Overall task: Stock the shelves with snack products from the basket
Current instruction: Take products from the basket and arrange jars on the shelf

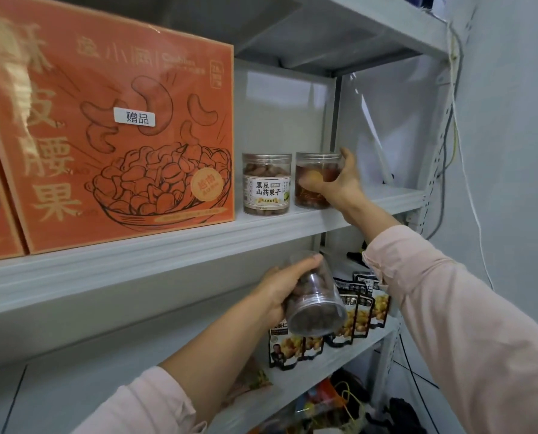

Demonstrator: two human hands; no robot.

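Stocking is underway: my right hand (336, 183) curls round a second jar (316, 164) on the shelf (167, 242), beside one labelled jar (266, 183). My left hand (277, 286) grips a third jar (316, 305) below, unplaced.

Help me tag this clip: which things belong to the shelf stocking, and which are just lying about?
Job: right hand gripping dark jar on the shelf; left hand holding tilted jar; labelled jar.
Lying about: orange cashew boxes, nut pouches, wall cables.
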